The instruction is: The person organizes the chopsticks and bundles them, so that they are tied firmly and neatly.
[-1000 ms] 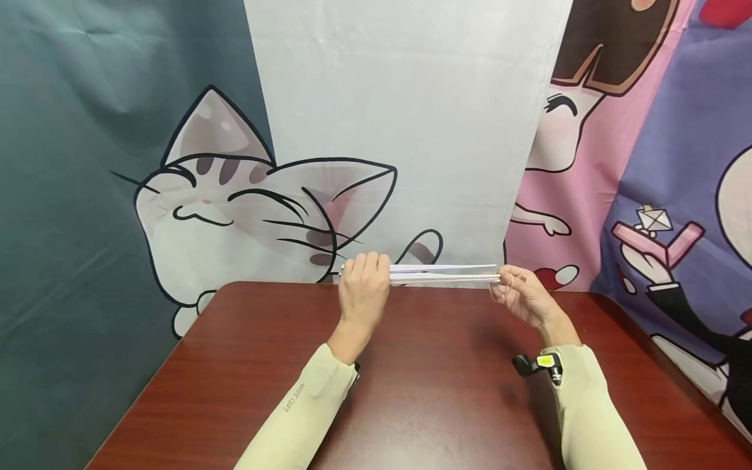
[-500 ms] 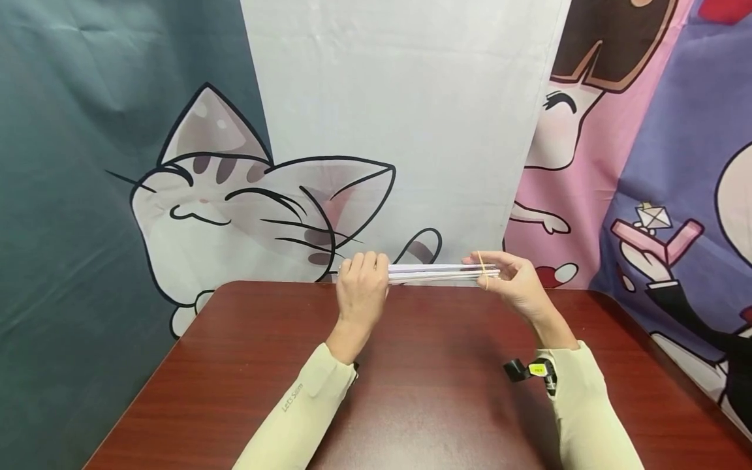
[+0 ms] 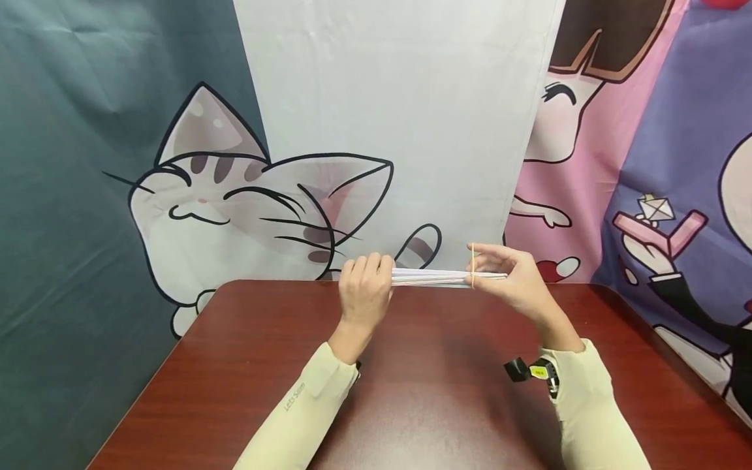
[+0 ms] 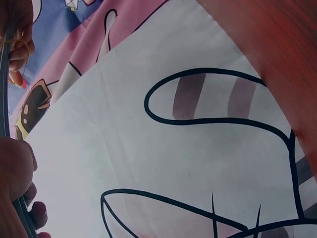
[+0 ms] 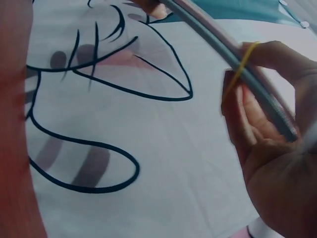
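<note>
Two hands hold a thin bundle level above the far table edge while a rubber band goes round one end.

The right hand's fingers (image 3: 490,253) are spread, stretching a yellow band (image 3: 472,266) around the bundle (image 3: 437,277) near its right end; the right hand (image 3: 514,281) carries that end from below, thumb under and fingers over. The left hand (image 3: 365,290) is curled tight round the bundle's other end, knuckles up. The bundle of pale flat strips hangs in the air, clear of the table (image 3: 411,391), in front of the cat backdrop (image 3: 235,202). The risk, as I judge it: the stretched band could snap off the fingertips before it seats, or drag the outer strips out of line if the left hand's hold slackens, fanning the bundle. A band sitting this near the end may also roll off.
</note>
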### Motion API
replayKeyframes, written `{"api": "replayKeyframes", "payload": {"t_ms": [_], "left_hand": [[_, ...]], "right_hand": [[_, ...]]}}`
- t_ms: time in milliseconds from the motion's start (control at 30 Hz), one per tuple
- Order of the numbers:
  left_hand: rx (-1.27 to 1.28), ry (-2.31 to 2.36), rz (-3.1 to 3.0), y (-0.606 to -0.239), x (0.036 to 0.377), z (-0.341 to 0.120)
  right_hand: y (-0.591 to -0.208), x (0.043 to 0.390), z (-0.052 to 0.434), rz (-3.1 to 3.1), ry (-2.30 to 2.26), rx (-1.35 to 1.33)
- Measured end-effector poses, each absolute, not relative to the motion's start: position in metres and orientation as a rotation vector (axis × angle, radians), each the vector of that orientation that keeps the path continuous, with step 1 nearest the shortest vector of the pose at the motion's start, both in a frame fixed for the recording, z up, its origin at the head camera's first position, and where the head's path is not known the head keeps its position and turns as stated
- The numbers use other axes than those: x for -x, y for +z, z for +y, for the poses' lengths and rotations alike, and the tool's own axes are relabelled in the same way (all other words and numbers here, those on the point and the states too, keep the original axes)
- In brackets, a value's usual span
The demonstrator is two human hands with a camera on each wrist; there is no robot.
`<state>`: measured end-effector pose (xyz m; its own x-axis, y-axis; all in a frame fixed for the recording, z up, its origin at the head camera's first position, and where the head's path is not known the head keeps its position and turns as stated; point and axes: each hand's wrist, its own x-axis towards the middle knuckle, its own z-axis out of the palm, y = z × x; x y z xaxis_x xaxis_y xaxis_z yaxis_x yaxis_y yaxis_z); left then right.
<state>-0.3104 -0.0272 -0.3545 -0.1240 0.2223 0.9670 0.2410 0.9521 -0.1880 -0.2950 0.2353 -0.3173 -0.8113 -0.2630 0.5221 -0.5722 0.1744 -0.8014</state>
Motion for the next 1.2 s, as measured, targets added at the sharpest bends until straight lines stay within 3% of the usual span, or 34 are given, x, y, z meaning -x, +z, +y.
{"api": "replayKeyframes", "payload": {"t_ms": [367, 733, 1200], "left_hand": [[0.378, -0.006, -1.695, -0.354, 0.309, -0.023], [0.426, 0.041, -1.753, -0.361, 0.307, -0.015], [0.337, 0.054, -1.814, -0.364, 0.305, -0.016]], "right_hand": [[-0.308, 0.285, 0.234, -2.250, 1.380, -0.837], [-0.313, 0.285, 0.221, -2.182, 0.836, -1.045], [-0.316, 0.286, 0.210, -2.028, 0.691, -1.095]]}}
